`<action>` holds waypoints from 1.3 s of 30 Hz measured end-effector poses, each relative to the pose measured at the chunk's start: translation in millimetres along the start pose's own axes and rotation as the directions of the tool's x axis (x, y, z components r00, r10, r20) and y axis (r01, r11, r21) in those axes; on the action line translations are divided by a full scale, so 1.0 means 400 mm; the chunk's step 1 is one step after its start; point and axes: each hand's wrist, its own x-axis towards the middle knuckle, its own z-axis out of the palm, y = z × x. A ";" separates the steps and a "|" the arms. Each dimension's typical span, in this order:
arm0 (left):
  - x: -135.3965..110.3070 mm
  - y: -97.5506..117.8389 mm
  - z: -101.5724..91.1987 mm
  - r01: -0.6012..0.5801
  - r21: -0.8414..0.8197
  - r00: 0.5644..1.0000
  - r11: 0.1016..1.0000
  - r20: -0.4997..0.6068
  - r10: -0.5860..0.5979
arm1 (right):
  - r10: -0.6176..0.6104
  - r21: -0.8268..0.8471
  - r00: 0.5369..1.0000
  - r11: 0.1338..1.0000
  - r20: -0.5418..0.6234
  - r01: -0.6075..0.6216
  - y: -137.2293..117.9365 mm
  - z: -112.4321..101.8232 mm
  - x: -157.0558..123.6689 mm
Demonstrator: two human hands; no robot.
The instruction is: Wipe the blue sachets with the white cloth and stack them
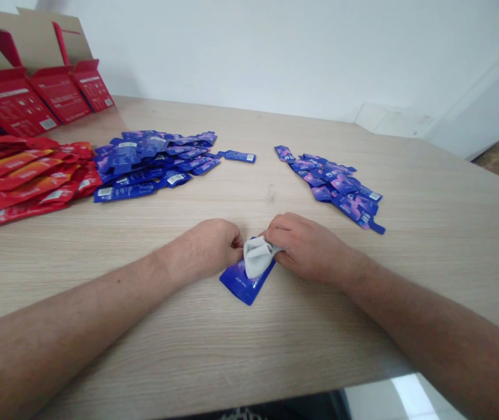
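Obs., head view, single moment.

- L hand (212,249) and R hand (307,248) meet at mid-worktop (428,233), near the front edge. Both forearms lie flat on the wood, prob. to steady fine finger work.
- Between them is a blue sachet (244,284). Its lower end rests on the worktop and points toward the person; its upper end is under the fingertips.
- A white wad (258,257) (cloth or tissue, can't tell which) sits at the sachet's upper end. Can't tell whether it is partly inside or only lying on top.
- L grip: narrow, thumb and fingers pinched on the sachet's top edge, just beside the wad. It looks like an anchoring hold, so the pack can't slide.
- R grip: narrow, fingers closed over the wad's R side, knuckles up.
- Sorted by colour, apart from each other, so each kind can be told at a glance:
  - big blue pile (153,164) far L
  - one stray blue pack (239,156) just beside it
  - smaller blue pile (334,188) far R, spread in a row
  - red sachets (25,178) at the L edge
  - open red boxes (34,93) behind them, against the wall
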 end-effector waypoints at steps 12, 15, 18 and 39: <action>-0.004 -0.009 0.007 -0.051 -0.086 0.998 0.995 0.043 0.055 | -0.085 -0.007 0.996 0.996 -0.001 0.085 -0.065 -0.007 -0.009; -0.005 -0.010 0.006 -0.085 -0.108 0.994 0.991 0.064 0.093 | -0.256 0.063 0.966 0.965 0.025 0.254 -0.088 -0.010 -0.013; -0.002 -0.012 0.011 -0.084 -0.091 0.995 0.992 0.054 0.089 | -0.164 0.047 0.986 0.985 0.010 0.163 -0.064 -0.008 -0.011; 0.004 -0.024 0.022 -0.103 -0.075 0.993 0.992 0.044 0.107 | -0.153 0.019 0.986 0.988 0.066 0.152 -0.074 -0.013 -0.016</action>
